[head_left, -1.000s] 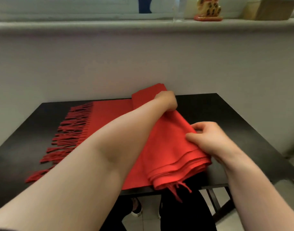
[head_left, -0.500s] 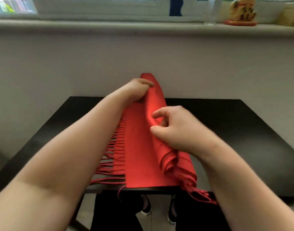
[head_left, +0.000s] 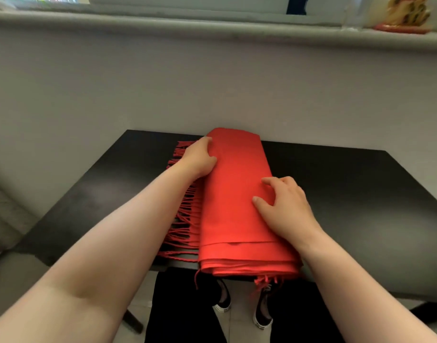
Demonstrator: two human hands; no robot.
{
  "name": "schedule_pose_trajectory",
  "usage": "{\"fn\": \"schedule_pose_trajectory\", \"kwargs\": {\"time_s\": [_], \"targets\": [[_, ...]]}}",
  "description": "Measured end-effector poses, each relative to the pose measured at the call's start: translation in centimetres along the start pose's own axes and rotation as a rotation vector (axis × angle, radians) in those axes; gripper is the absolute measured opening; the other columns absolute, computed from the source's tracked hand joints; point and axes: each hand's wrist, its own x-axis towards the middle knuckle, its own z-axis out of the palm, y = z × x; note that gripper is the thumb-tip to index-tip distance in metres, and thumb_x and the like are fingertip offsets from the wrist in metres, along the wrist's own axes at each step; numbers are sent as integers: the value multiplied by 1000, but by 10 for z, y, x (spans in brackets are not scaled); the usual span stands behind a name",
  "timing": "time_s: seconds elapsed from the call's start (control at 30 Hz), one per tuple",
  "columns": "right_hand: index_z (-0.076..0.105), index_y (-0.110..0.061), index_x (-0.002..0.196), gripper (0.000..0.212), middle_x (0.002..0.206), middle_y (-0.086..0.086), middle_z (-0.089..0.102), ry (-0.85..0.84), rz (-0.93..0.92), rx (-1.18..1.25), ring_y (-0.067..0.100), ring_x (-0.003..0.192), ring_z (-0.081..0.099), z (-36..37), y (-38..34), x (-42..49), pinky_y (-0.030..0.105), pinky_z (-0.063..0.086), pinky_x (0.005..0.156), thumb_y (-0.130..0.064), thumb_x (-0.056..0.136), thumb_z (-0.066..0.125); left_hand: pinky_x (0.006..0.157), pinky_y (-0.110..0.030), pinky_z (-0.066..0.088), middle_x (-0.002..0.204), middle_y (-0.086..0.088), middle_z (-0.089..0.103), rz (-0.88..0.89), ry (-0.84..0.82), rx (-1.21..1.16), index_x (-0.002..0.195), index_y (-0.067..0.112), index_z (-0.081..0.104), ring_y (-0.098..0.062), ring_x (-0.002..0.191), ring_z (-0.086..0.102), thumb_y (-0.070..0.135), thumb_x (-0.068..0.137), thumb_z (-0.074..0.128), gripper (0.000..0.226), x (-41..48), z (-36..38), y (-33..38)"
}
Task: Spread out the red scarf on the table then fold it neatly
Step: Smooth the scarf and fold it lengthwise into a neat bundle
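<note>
Red scarf folded into layered stack, centre of black worktop, near end overhanging front edge. Fringe sticks out on left. Right hand spread, fingertips pressing top layer. Left hand cupped on stack's left edge; gripping or just touching, cannot tell.

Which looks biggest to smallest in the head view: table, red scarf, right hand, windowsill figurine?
table
red scarf
right hand
figurine, though it is farther off and cropped by the frame, so its place is unsure
</note>
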Motion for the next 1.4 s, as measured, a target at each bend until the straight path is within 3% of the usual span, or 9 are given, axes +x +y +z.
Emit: {"fn": "schedule_pose_trajectory", "kwargs": {"time_s": [0.17, 0.3, 0.43, 0.53, 0.7, 0.87, 1.0, 1.17, 1.4], "targets": [[40, -18, 138, 66, 129, 9, 48, -75, 105, 92, 27, 121, 47, 0, 7, 6, 35, 37, 102, -44, 82, 62, 102, -39, 36, 127, -17, 43, 249, 153, 234, 136, 16, 44, -35, 116, 43, 14, 86, 57, 52, -18, 13, -8], [39, -5, 140, 70, 112, 9, 60, -133, 323, 394, 27, 109, 59, -8, 12, 23, 39, 46, 97, -35, 83, 66, 97, -31, 37, 117, -13, 60, 418, 77, 197, 119, 11, 60, -30, 113, 53, 21, 92, 51, 31, -31, 21, -3], [65, 2, 101, 24, 83, 15, 70, -319, 512, 867, 27, 74, 66, -16, 5, 36, 43, 54, 83, -13, 82, 65, 97, -25, 34, 122, -12, 59, 354, 49, 111, 122, 12, 58, -26, 117, 51, 24, 95, 47, 33, -36, 22, -6], [65, -2, 85, 7, 68, 11, 68, -345, 389, 975, 21, 59, 64, -32, -22, 45, 33, 55, 69, -3, 82, 59, 99, -25, 35, 128, -6, 58, 255, 29, -79, 126, 13, 55, -19, 120, 51, 26, 95, 46, 35, -36, 12, -7], [65, 4, 100, 21, 89, 20, 65, -402, 37, 812, 26, 75, 61, -37, -88, 56, 36, 53, 75, 1, 81, 57, 81, -32, 44, 98, -5, 63, -1, -95, -711, 108, 17, 61, -19, 89, 57, 37, 99, 33, 36, -37, -17, -17], [60, -13, 119, 31, 75, 3, 49, -515, -170, 559, 7, 52, 40, 4, -139, 62, 17, 30, 42, -23, 91, 56, 71, -31, 47, 84, -10, 66, -186, -232, -1121, 97, 15, 66, -22, 75, 61, 60, 94, 19, 65, -40, -63, -56], [60, -12, 122, 32, 88, -7, 60, -393, -175, 585, 2, 71, 51, 41, -132, 68, 12, 40, 62, -15, 91, 54, 65, -25, 55, 83, -2, 72, -342, -198, -1026, 106, 13, 64, -14, 73, 69, 52, 95, 32, 51, -43, -80, -87], [57, -17, 124, 40, 119, 7, 57, -193, -64, 402, 21, 102, 59, 67, -99, 73, 33, 46, 94, -23, 85, 55, 73, -30, 53, 92, -7, 65, -337, -23, -756, 121, 2, 53, -19, 79, 63, 23, 95, 51, 34, -39, -72, -109], [48, -17, 132, 50, 112, 6, 59, -222, 94, 615, 23, 96, 62, 76, -85, 75, 43, 51, 91, -27, 85, 60, 83, -35, 54, 103, -9, 66, -232, -19, -608, 118, 9, 57, -20, 87, 64, 27, 93, 53, 31, -17, -65, -98]]}}
